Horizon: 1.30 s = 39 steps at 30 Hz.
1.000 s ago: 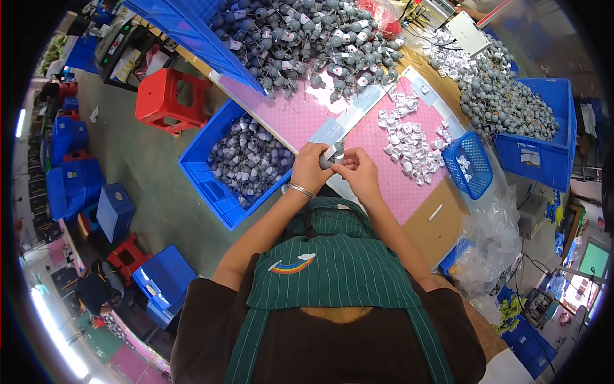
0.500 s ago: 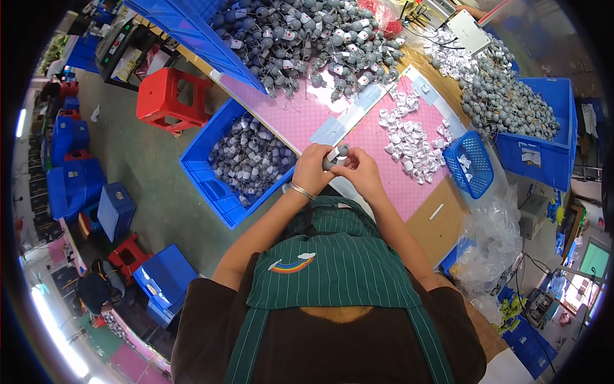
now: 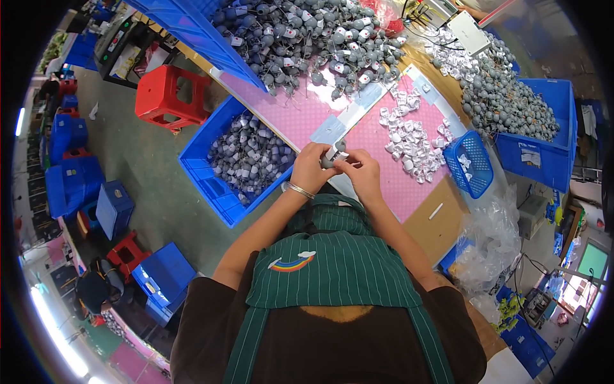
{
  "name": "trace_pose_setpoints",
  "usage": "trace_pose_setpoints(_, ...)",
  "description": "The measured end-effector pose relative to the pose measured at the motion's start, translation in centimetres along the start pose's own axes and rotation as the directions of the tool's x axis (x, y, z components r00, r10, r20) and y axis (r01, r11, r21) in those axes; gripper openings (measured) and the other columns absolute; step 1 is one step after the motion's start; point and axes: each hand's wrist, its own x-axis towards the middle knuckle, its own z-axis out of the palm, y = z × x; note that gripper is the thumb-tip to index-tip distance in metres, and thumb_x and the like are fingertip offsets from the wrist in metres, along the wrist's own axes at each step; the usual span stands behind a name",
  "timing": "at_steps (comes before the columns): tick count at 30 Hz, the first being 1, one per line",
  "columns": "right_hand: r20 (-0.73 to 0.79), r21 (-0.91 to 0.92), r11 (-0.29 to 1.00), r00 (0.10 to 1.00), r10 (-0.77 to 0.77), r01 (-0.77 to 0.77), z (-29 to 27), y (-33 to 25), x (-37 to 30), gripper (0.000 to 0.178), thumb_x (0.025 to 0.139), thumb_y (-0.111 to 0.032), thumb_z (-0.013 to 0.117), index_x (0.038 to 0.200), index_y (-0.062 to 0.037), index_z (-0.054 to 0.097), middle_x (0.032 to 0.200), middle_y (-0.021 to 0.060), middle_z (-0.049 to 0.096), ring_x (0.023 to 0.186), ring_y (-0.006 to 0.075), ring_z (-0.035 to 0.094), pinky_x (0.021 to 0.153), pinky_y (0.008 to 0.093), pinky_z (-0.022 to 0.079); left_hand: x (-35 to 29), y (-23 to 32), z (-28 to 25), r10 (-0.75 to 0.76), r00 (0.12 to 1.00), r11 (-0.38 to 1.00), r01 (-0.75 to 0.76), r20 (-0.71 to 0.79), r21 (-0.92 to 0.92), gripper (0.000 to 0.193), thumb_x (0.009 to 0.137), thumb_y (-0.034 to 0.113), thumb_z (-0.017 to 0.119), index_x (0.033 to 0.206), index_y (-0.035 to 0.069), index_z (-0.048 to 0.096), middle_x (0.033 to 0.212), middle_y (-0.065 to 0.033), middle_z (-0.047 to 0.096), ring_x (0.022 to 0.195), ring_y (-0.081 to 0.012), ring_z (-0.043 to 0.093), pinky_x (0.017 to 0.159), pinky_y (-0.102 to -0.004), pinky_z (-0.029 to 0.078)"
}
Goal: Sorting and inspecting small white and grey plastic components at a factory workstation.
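Close to my body, at the near edge of the pink mat (image 3: 294,118), I hold a small grey rounded piece with a white part (image 3: 337,151) on it. The fingers of my left hand (image 3: 310,169) are closed round its left side. My right hand (image 3: 361,174) pinches it from the right, thumb and fingertips at its white part. My fingers hide some of the piece. Right of my hands, several loose small white pieces (image 3: 409,147) lie scattered on the mat.
At my left is a blue crate (image 3: 192,160) of grey-and-white pieces. A heap of similar pieces (image 3: 307,38) lies beyond, beside a tilted blue crate (image 3: 211,38). A blue basket (image 3: 470,165), a grey heap (image 3: 505,96) and a white stick (image 3: 435,211) are on the right. A red stool (image 3: 160,96) stands left.
The grey piece has turned a little between my fingers, so its white part shows differently. Both hands stay in nearly the same place.
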Motion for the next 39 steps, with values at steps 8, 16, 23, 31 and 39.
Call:
trace_pose_setpoints(8, -0.022, 0.037, 0.999, 1.000, -0.010, 0.011, 0.0, 0.2, -0.4, 0.024, 0.073, -0.004, 0.068, 0.096, 0.0030, 0.065, 0.089, 0.0059, 0.060, 0.076, 0.0126, 0.058, 0.067, 0.0246, 0.047, 0.4, 0.0, -0.1, 0.085, 0.996, 0.995, -0.083, -0.035, 0.053, 0.042, 0.060, 0.019, 0.081, 0.093, 0.003, 0.061, 0.082, -0.0082, 0.059, 0.069, -0.0193, 0.059, 0.056, -0.0276, 0.048)
trace_pose_setpoints(16, 0.146, 0.287, 0.942, 0.980, 0.134, -0.172, -0.4, 1.2, 0.5, 0.037, 0.075, -0.003, 0.067, 0.111, 0.0015, 0.057, 0.095, 0.0057, 0.059, 0.081, 0.0139, 0.058, 0.072, 0.0248, 0.048, 0.5, 1.2, -0.8, 0.014, 0.997, 0.999, -0.011, 0.071, -0.043, 0.044, 0.060, 0.018, 0.081, 0.097, 0.002, 0.064, 0.076, -0.0087, 0.058, 0.061, -0.0188, 0.057, 0.055, -0.0277, 0.046)
trace_pose_setpoints(23, 0.204, 0.515, 0.803, 0.953, 0.224, -0.300, 0.7, 1.9, 0.6, 0.034, 0.076, -0.009, 0.070, 0.104, -0.0004, 0.054, 0.094, 0.0053, 0.059, 0.081, 0.0114, 0.056, 0.071, 0.0244, 0.047, 0.0, 0.0, -0.1, 0.023, 0.991, 0.998, -0.030, 0.131, 0.049, 0.046, 0.062, 0.021, 0.079, 0.103, 0.005, 0.065, 0.076, -0.0107, 0.058, 0.061, -0.0199, 0.057, 0.057, -0.0306, 0.047)
trace_pose_setpoints(31, 0.133, 0.042, 0.985, 0.978, 0.163, -0.170, 2.3, 7.0, 2.2, 0.040, 0.074, -0.019, 0.073, 0.105, -0.0004, 0.055, 0.089, 0.0070, 0.060, 0.078, 0.0137, 0.056, 0.070, 0.0264, 0.047, -1.9, -10.5, -1.7, -0.251, 0.948, 0.966, 0.234, 0.196, 0.110, 0.047, 0.060, 0.028, 0.077, 0.100, 0.006, 0.064, 0.093, -0.0149, 0.064, 0.084, -0.0295, 0.062, 0.076, -0.0358, 0.049)
trace_pose_setpoints(39, -0.159, -0.770, 0.638, 0.977, -0.143, -0.032, -9.8, 11.6, 7.2, 0.023, 0.073, -0.016, 0.068, 0.090, -0.0022, 0.061, 0.084, 0.0135, 0.059, 0.078, 0.0270, 0.057, 0.070, 0.0370, 0.047, 0.0, -18.2, -7.7, -0.265, 0.954, 0.789, 0.298, -0.140, 0.537, 0.038, 0.065, 0.022, 0.072, 0.098, 0.006, 0.064, 0.096, -0.0151, 0.062, 0.089, -0.0308, 0.059, 0.081, -0.0372, 0.047)
